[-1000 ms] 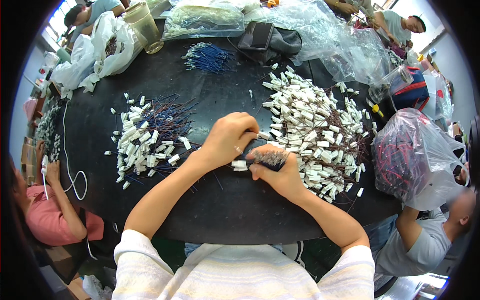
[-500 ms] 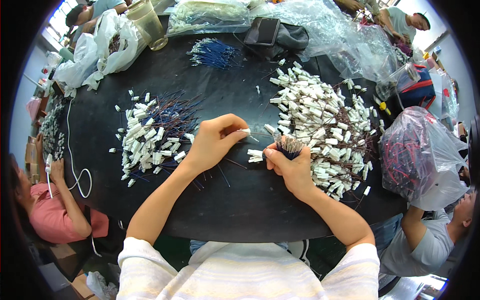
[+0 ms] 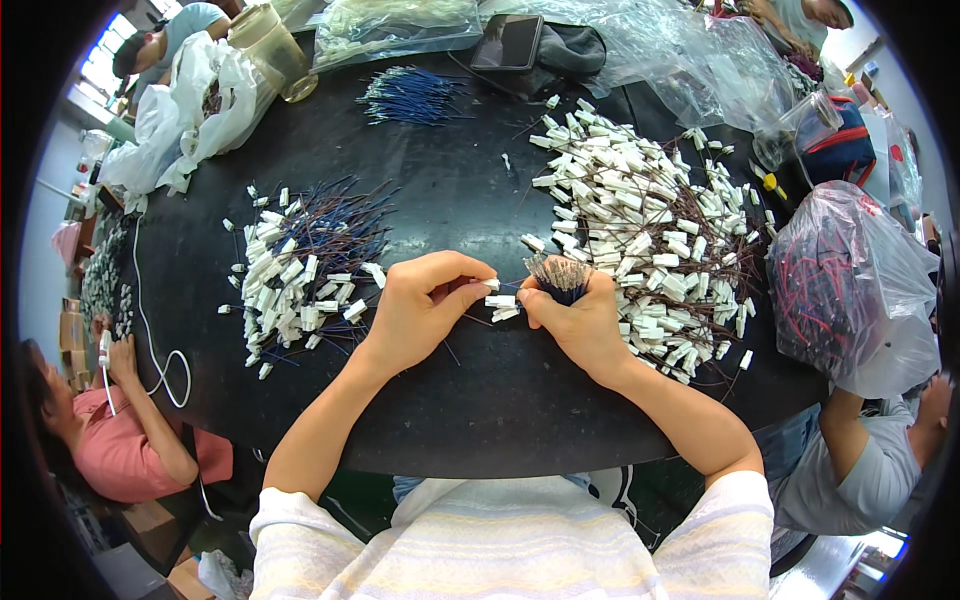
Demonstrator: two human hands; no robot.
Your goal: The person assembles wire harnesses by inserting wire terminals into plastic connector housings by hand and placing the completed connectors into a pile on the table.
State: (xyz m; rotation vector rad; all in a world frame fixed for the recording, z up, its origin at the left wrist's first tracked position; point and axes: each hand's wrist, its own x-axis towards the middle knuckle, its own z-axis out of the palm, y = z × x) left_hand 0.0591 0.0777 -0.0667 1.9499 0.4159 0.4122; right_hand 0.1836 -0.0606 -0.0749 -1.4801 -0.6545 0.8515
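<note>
Between thumb and forefinger, my left hand [image 3: 430, 305] pinches a small white connector [image 3: 491, 284]. My right hand [image 3: 583, 325] is closed around a bundle of dark blue wires [image 3: 562, 280], whose bare metal ends fan out above the fist. Its thumb and forefinger meet a thin blue wire leading toward the pinched connector. More white connectors [image 3: 502, 308] lie between the two hands, beside the right fingertips; what holds them is partly hidden. To the left rests a pile of white connectors with blue and brown wires [image 3: 300, 270]. A larger heap of white connectors with brown wires [image 3: 640, 220] spreads to the right.
Loose blue wires [image 3: 410, 95] lie farther back on the black table [image 3: 430, 420]. Behind them are a phone [image 3: 507, 42] and clear plastic sheeting [image 3: 660, 65]. A full plastic bag [image 3: 850, 290] stands at right, a white cable [image 3: 145, 300] at left. Several people sit around.
My hands have come closer together, so the connector in my left fingers now sits near the right fingertips. The whole view has shifted slightly.
</note>
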